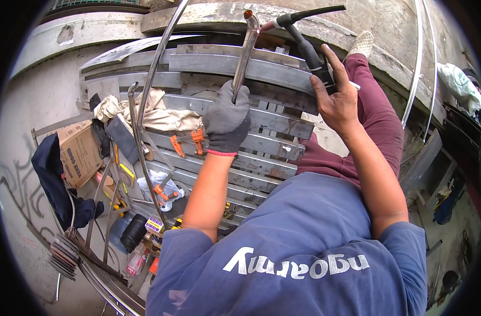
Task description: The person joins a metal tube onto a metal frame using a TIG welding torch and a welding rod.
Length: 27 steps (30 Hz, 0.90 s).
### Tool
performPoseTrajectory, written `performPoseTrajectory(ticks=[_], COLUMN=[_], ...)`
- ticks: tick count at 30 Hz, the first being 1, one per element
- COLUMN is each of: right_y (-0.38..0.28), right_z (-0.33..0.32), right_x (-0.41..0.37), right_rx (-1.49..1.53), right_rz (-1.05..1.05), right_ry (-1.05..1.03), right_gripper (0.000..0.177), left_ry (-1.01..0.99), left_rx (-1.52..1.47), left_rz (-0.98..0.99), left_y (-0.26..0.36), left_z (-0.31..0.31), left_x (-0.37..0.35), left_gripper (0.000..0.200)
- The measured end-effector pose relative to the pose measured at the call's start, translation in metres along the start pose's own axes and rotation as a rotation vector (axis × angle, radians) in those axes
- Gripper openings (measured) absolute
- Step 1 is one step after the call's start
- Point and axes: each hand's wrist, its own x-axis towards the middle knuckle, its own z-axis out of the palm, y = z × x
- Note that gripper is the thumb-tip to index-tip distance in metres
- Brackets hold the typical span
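A dark grey glove covers my left hand (227, 117), closed around the lower end of a shiny bent metal tube (245, 52). The tube points away from me, and its open far end looks orange inside. Bare, my right hand (335, 95) grips the handle of a black TIG welding torch (305, 48). The torch's pinkish nozzle (268, 26) points left, its tip right at the tube's bend, where a small bright spot shows. A short white stick (354, 85) pokes out beside my right fingers. Beneath both hands is a slatted metal bench (272, 122).
Two orange clamps (197, 139) and a crumpled beige cloth (125, 110) lie left on the bench. Long bent tubes (145, 100) rise close to my left arm. Farther left are a cardboard box (80, 150) and scattered tools. Long metal tubes (417, 63) stand at right.
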Motion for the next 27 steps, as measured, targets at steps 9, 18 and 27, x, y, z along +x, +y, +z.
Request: performPoseTrajectory(ticks=[9, 18, 27], right_y=[0.0006, 0.0018, 0.0026], right_z=[0.0043, 0.0032, 0.0023], right_x=[0.0005, 0.0006, 0.0001], right_rx=[-0.005, -0.016, -0.035], right_rz=[-0.039, -0.030, -0.019], right_ry=[0.017, -0.001, -0.048], right_gripper=[0.073, 0.073, 0.072], left_ry=[0.030, 0.047, -0.030], left_rx=[-0.078, -0.049, 0.081], left_rz=[0.072, 0.091, 0.045], left_y=[-0.0006, -0.0040, -0.0064], left_z=[0.0025, 0.0051, 0.0043], left_x=[-0.0022, -0.0018, -0.0005], left_gripper=[0.031, 0.030, 0.031])
